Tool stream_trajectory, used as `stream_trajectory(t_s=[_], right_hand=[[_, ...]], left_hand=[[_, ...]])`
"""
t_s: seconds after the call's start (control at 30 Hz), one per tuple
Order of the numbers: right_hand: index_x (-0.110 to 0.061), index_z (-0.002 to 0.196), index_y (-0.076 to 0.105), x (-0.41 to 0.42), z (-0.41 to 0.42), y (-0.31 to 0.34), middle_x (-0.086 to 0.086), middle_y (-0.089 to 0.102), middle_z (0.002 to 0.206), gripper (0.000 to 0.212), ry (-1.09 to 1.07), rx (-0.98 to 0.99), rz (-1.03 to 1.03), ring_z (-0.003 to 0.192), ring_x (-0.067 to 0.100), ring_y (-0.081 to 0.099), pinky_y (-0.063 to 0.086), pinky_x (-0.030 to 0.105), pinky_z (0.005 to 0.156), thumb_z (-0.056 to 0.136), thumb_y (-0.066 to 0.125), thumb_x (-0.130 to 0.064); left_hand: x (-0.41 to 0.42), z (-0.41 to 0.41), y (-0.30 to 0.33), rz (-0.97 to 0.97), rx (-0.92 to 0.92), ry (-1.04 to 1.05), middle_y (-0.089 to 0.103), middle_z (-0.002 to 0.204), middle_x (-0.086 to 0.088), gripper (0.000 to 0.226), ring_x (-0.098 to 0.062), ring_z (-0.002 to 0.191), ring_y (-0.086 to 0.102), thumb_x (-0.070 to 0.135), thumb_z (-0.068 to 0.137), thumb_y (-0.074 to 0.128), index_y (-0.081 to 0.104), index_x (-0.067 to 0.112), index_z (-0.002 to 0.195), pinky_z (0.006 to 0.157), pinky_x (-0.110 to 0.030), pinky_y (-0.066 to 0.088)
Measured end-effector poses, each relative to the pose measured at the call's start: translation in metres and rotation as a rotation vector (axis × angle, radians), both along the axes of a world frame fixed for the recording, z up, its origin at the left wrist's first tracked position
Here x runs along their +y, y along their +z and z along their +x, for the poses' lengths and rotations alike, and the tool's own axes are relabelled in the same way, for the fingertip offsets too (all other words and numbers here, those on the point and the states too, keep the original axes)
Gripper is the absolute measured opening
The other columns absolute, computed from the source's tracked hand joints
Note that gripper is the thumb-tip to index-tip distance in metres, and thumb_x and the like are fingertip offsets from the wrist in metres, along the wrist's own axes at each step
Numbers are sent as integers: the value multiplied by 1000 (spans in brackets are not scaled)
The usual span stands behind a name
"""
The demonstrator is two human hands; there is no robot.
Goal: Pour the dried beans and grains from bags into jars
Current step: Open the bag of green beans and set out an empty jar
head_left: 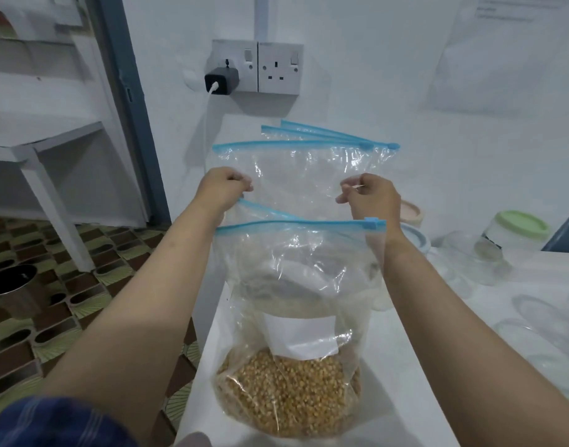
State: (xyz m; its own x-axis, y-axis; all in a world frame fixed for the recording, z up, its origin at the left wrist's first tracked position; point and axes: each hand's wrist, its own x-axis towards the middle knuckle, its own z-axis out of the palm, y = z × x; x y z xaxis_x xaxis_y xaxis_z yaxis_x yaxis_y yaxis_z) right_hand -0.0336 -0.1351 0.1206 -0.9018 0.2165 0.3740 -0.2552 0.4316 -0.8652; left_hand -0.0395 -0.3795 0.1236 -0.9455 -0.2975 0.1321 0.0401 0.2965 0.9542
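Both hands are up in front of the person, each curled tight on the same clear zip bag: the left hand pinches the plastic at the bag's left side, the right hand pinches it at the right side, fingers folded in with no gap showing, and the film is stretched between them below its blue zip strip. That bag stands behind the nearest one, a bag of yellow kernels sitting upright on the white worktop close to its left edge, its own blue zipper and slider closed across the top and a white label on its front. Behind the held bag, 2 more blue zip tops lean toward the wall. The front bag stands squarely between the person and the held one, so the lower part of the held bag and whatever it carries is too hidden to tell. Toward the worktop's right side sit a jar with a green lid, a clear open jar beside it, and several clear lids lying flat near the right edge. A pink lid and a grey-blue lid show just past the right wrist. On the wall above is a double socket with a black charger plugged in.
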Motion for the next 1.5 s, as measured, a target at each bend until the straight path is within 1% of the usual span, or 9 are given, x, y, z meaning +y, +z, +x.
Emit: stream_trajectory(t_s=[0.1,0.23,0.3,0.47,0.57,0.8,1.0,1.3,1.5], right_hand=[[-26,87,65,8,5,9,-2,72,71,16,17,36,-73,62,5,56,44,19,63,95,57,-15],[-22,87,58,5,9,30,10,62,78,21,73,57,-184,48,17,52,57,32,54,101,47,-12],[-19,88,56,3,8,48,10,52,76,22,91,97,-227,47,19,53,60,36,61,103,43,-10],[-21,88,52,3,-2,101,5,49,75,22,93,218,-222,50,16,56,60,41,71,104,40,-12],[-21,92,52,2,-3,131,5,49,78,20,101,302,-215,51,14,57,61,45,76,104,39,-13],[-21,98,51,5,10,182,-3,52,76,16,73,610,-245,57,9,57,60,36,75,103,40,-11],[-15,99,51,29,30,200,3,56,82,9,85,871,-292,66,21,60,59,38,70,103,44,-13],[-15,93,56,87,87,194,3,55,73,12,89,928,-377,60,16,56,55,34,62,103,50,-14],[-16,92,57,128,126,159,8,55,72,13,235,784,-443,57,21,53,52,30,57,103,52,-12]], left_hand=[[5,1,15,-72,86,16,65,80,5,22,-10,70,54,15,96,60,57,20,74,57,-21,41],[12,-4,31,-35,201,48,66,78,7,15,1,61,55,14,97,56,61,17,84,59,-17,43],[15,-8,45,35,223,49,66,79,6,17,2,60,55,14,99,53,59,19,83,62,-21,45],[23,-16,102,168,289,62,61,81,3,26,-16,72,53,15,102,47,54,20,77,71,-30,54],[29,-16,134,200,379,107,59,78,2,30,-15,68,53,13,102,46,51,21,74,66,-29,53],[46,1,195,214,625,125,59,77,4,29,-13,69,52,16,102,45,50,22,74,65,-25,52],[76,40,230,250,720,-38,58,76,7,24,-10,66,52,18,103,47,52,20,80,62,-19,50],[152,100,208,388,740,-78,57,71,11,24,-3,58,49,22,103,50,57,22,81,55,-14,42],[208,151,177,339,715,-73,56,68,11,26,-4,58,45,21,103,50,55,22,78,49,-16,32]])
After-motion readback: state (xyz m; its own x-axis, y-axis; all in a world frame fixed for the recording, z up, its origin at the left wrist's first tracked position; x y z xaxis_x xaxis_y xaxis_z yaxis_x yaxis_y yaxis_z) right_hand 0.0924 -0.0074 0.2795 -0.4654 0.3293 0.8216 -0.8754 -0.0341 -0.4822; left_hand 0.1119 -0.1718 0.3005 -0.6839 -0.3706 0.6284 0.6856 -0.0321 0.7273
